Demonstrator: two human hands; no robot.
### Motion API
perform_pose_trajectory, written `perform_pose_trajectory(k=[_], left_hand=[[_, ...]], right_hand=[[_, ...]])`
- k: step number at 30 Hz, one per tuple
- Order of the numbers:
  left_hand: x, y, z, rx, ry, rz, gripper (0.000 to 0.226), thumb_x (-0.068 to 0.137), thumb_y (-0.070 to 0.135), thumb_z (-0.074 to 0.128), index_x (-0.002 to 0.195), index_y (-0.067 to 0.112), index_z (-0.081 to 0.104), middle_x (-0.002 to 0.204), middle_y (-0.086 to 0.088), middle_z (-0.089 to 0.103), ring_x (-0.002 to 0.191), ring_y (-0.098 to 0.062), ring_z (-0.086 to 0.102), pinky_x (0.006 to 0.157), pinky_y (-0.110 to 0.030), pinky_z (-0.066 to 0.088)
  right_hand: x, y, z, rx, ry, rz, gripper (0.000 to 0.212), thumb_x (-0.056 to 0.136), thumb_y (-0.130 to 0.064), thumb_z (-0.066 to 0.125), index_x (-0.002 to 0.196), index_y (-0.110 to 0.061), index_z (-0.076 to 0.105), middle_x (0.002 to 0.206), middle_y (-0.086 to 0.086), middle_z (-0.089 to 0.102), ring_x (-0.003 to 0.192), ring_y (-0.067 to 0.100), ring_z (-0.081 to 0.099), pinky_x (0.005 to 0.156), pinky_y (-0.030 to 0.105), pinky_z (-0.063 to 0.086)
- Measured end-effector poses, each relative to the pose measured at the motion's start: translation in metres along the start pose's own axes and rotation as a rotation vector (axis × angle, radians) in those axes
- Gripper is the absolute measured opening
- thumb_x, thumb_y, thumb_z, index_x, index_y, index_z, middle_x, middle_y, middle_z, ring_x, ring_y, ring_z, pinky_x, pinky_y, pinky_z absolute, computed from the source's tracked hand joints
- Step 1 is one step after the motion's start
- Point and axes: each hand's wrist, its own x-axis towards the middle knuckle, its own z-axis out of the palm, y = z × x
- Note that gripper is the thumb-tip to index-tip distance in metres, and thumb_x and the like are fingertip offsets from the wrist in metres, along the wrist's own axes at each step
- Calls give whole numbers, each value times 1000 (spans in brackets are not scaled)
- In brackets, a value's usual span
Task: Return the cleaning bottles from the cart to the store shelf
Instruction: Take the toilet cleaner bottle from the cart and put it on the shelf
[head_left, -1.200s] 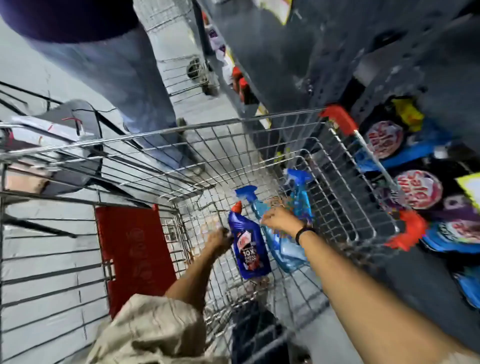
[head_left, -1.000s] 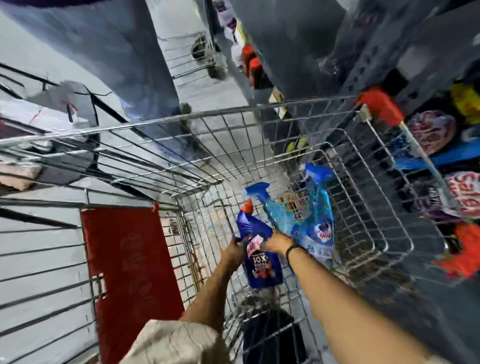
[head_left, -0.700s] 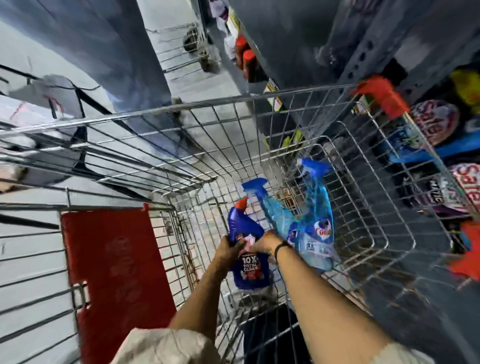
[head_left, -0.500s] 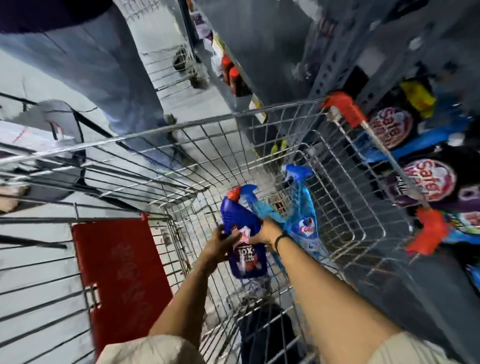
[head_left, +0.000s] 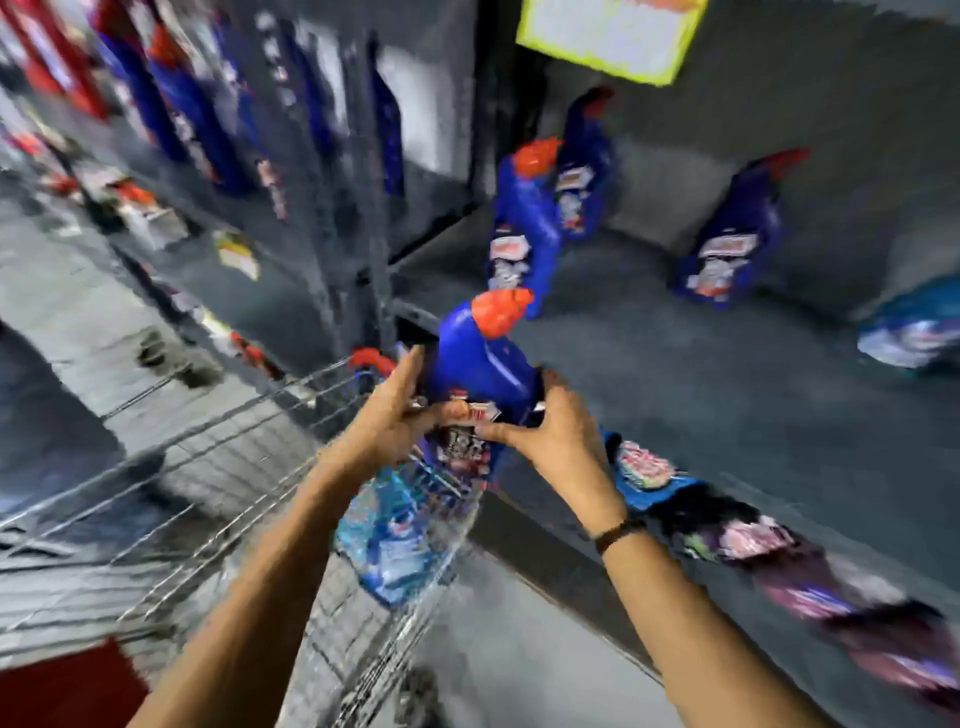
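**Above the cart, a blue bottle held in both hands**

Over the far corner of the wire cart, both hands are gripping a dark blue bottle with an orange-red cap. The left hand is wrapping its side, fingers up along the body, while the right hand is clasping the opposite side, thumb lying across the label. The bottle is standing roughly upright, leaning a little, in front of the dark shelf and clear of its surface. On that shelf three similar blue bottles are standing: one near the front, one just behind it, one well off to the right. Down in the cart, light blue spray bottles are lying below the hands. Everything is blurring heavily, so label wording cannot be read
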Motion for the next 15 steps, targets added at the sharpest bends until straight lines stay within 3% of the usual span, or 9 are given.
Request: perform_pose_trajectory(k=[2,5,7,9,15], left_hand=[[33,23,33,15,-82,97,60,78,-4,62,127,16,32,122,8,47,101,18,48,97,-9,38],[85,43,78,32,-125,187,58,80,-10,58,131,-2,31,128,0,43,101,25,44,97,-6,36],[113,54,106,37,-138,178,57,81,-9,57,130,-8,30,127,-10,46,110,1,46,106,-28,37],[133,61,129,18,-158,152,53,80,-9,58,127,-9,33,121,-9,46,112,-15,42,108,-45,35],[168,46,168,34,-200,32,45,81,-5,59,121,-6,38,126,-28,53,107,-19,47,105,-56,38]], right_hand=[[2,7,-50,-49,147,-39,58,58,-28,86,106,-8,61,97,16,74,85,27,67,56,24,33],[14,21,-106,-47,273,-41,63,59,-26,85,113,-7,59,106,15,72,97,30,67,61,21,36],[29,35,-132,-71,319,-25,66,61,-25,84,117,-5,56,112,17,70,103,33,64,75,28,43],[45,50,-150,-97,336,5,69,61,-25,84,119,-3,53,116,19,67,107,35,62,87,40,47],[75,93,-164,-94,328,63,74,62,-21,84,126,-5,50,121,18,65,112,34,61,91,41,49]])
